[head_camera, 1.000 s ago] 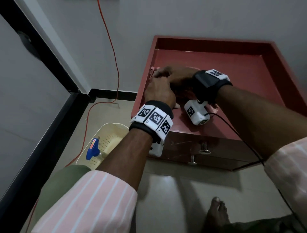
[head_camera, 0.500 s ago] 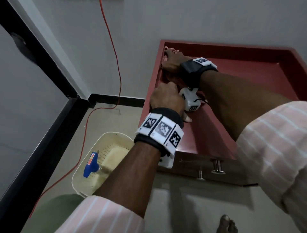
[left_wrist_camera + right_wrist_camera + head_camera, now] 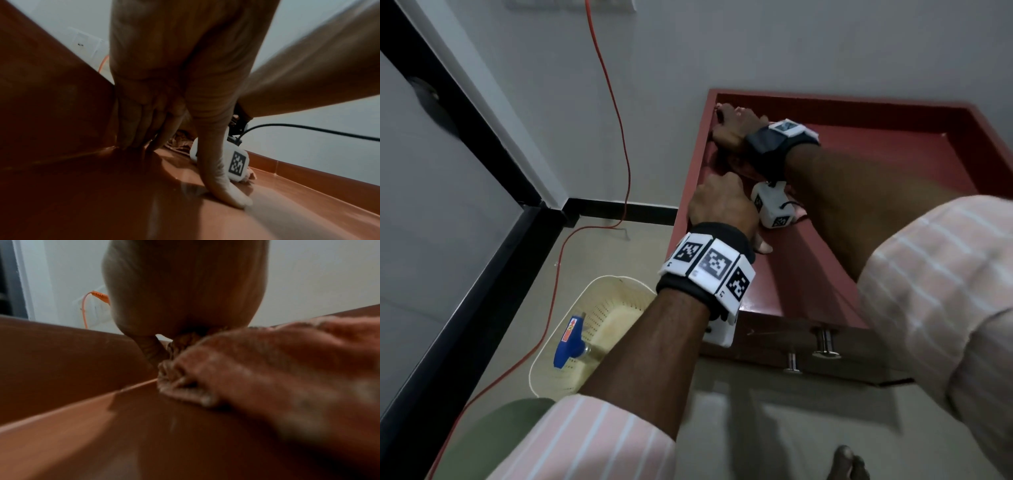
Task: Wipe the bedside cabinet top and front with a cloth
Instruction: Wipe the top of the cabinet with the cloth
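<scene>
Currently right hand [image 3: 734, 128] pinches cloth [image 3: 257, 363] in cabinet [image 3: 893, 192] corner, left hand [image 3: 722, 205] flat-fingered, bracing; cloth may bunch against raised rim.

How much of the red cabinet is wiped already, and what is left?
No finished part shows; the surface gives no sign. In hand: the right hand presses the cloth into the far left corner of the cabinet top, while the left hand rests its fingertips on the top by the left rim. Left: likely more of the top, and the front with its handles, which no hand or cloth touches.
</scene>
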Demonstrator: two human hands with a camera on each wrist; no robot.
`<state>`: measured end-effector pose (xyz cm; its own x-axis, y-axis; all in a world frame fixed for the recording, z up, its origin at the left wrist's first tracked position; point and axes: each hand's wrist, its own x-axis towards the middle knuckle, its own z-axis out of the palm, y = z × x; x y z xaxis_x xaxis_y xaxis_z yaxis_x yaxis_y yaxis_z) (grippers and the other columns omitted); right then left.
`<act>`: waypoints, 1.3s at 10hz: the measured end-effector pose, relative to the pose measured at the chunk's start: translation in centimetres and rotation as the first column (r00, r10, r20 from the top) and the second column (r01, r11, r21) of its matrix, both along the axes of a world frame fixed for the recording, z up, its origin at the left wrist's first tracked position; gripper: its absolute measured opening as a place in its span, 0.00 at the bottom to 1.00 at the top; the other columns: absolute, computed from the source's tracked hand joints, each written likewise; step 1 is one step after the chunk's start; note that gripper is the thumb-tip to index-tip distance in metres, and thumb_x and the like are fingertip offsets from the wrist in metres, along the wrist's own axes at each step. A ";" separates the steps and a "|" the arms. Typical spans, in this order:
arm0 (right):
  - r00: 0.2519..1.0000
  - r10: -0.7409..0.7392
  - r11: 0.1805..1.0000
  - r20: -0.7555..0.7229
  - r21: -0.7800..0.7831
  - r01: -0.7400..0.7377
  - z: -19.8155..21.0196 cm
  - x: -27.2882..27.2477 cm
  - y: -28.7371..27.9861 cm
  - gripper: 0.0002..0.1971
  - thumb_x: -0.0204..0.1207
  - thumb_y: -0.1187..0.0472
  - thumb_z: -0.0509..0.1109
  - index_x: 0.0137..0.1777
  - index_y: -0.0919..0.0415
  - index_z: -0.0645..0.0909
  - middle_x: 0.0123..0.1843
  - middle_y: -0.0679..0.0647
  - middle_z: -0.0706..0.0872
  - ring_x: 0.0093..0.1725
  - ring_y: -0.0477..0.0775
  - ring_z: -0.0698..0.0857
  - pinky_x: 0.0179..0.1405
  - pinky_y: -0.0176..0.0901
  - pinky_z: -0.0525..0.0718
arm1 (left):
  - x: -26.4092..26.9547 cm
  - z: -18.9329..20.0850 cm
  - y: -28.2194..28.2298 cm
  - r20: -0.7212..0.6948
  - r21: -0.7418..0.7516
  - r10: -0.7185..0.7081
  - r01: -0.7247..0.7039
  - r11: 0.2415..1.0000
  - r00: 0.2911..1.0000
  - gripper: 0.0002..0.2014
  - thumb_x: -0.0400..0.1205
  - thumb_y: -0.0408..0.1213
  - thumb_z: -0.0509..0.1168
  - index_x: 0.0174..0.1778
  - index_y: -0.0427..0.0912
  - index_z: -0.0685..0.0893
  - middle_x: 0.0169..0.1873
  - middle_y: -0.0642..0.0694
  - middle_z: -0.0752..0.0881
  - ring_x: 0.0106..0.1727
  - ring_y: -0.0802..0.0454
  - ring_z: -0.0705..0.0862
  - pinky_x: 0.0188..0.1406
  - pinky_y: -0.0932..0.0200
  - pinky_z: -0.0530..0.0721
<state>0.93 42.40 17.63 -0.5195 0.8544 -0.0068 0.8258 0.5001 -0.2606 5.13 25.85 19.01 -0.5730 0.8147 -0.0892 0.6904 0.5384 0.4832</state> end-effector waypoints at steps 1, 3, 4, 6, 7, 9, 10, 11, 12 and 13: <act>0.998 0.050 0.999 0.030 0.012 -0.050 -0.2 0.4 -0.4 0.32 0.70 0.52 0.61 0.77 0.54 0.67 0.75 0.62 0.74 0.73 0.65 0.75 0.71 0.58 0.71 | -0.2 0.1 0.0 -0.005 0.000 0.006 -0.006 1.000 1.000 0.18 0.78 0.40 0.75 0.62 0.39 0.83 0.63 0.39 0.83 0.65 0.39 0.83 0.59 0.50 0.83; 0.992 -0.109 0.993 0.067 -0.037 0.112 -0.4 4.2 0.8 0.30 0.80 0.50 0.66 0.79 0.60 0.65 0.79 0.65 0.68 0.78 0.68 0.68 0.75 0.54 0.66 | -0.5 -0.1 -0.1 -0.001 -0.019 -0.004 0.004 1.000 1.000 0.18 0.79 0.37 0.74 0.63 0.38 0.82 0.63 0.37 0.84 0.66 0.38 0.84 0.60 0.48 0.85; 0.992 -0.124 0.983 -0.034 -0.139 0.119 -1.1 5.6 0.7 0.25 0.81 0.52 0.65 0.75 0.62 0.71 0.74 0.61 0.74 0.73 0.62 0.74 0.70 0.52 0.72 | -0.3 -0.2 -0.2 -0.021 -0.029 -0.011 0.010 1.000 1.000 0.15 0.80 0.39 0.73 0.60 0.39 0.83 0.60 0.38 0.86 0.61 0.38 0.86 0.57 0.48 0.88; 0.989 0.137 0.984 0.064 -0.123 -0.128 -6.2 2.8 7.4 0.13 0.81 0.35 0.52 0.50 0.40 0.72 0.43 0.44 0.76 0.45 0.50 0.82 0.40 0.39 0.73 | -0.2 0.5 -1.0 0.012 -0.033 -0.056 0.056 0.998 0.998 0.15 0.82 0.35 0.69 0.64 0.37 0.83 0.65 0.36 0.83 0.65 0.36 0.84 0.60 0.46 0.84; 0.982 0.164 0.986 0.091 -0.057 -0.160 -0.4 3.6 -2.4 0.18 0.84 0.47 0.53 0.71 0.45 0.73 0.69 0.53 0.80 0.66 0.63 0.80 0.52 0.42 0.73 | -0.1 0.5 -2.4 0.011 -0.059 -0.116 0.116 0.991 0.993 0.21 0.82 0.39 0.71 0.69 0.37 0.79 0.68 0.36 0.79 0.68 0.36 0.81 0.63 0.47 0.81; 0.985 0.159 0.986 0.069 -0.068 -0.155 0.4 5.3 -7.7 0.23 0.84 0.56 0.58 0.80 0.54 0.67 0.79 0.60 0.71 0.74 0.65 0.74 0.68 0.46 0.73 | 0.2 1.2 -5.9 -0.081 0.056 -0.100 0.104 0.993 0.992 0.15 0.81 0.28 0.70 0.64 0.33 0.83 0.60 0.34 0.84 0.62 0.34 0.84 0.61 0.46 0.83; 0.974 0.220 0.970 0.057 -0.119 -0.212 -0.4 6.8 -10.1 0.22 0.82 0.52 0.60 0.75 0.53 0.74 0.75 0.60 0.77 0.70 0.64 0.79 0.65 0.48 0.76 | 0.6 1.5 -7.8 -0.156 0.181 -0.032 0.061 0.982 0.987 0.11 0.81 0.24 0.67 0.58 0.33 0.88 0.54 0.34 0.87 0.55 0.36 0.87 0.54 0.50 0.87; 0.963 0.268 0.952 -0.032 -0.145 -0.270 -0.6 8.8 -13.0 0.21 0.78 0.49 0.60 0.70 0.47 0.79 0.72 0.56 0.80 0.68 0.63 0.80 0.66 0.49 0.79 | 1.3 0.7 -9.9 -0.171 0.279 0.040 0.010 0.960 0.984 0.09 0.77 0.24 0.70 0.46 0.37 0.94 0.42 0.39 0.91 0.45 0.42 0.91 0.47 0.54 0.90; 0.938 0.295 0.926 -0.182 -0.188 -0.328 -1.0 11.2 -15.2 0.18 0.78 0.52 0.64 0.67 0.46 0.82 0.70 0.52 0.83 0.67 0.58 0.81 0.65 0.44 0.76 | 2.6 -0.8 -11.8 -0.172 0.382 0.056 0.014 0.924 0.984 0.09 0.75 0.23 0.70 0.39 0.38 0.94 0.41 0.39 0.92 0.42 0.43 0.90 0.44 0.54 0.90; 0.879 0.271 0.820 -0.391 -0.385 -0.424 -1.0 14.0 -16.8 0.17 0.70 0.52 0.69 0.58 0.42 0.88 0.58 0.44 0.90 0.59 0.49 0.86 0.63 0.49 0.84 | 3.8 -2.7 -13.4 -0.250 0.448 0.028 0.090 0.890 0.968 0.08 0.77 0.25 0.68 0.42 0.37 0.92 0.48 0.39 0.89 0.49 0.42 0.87 0.44 0.57 0.82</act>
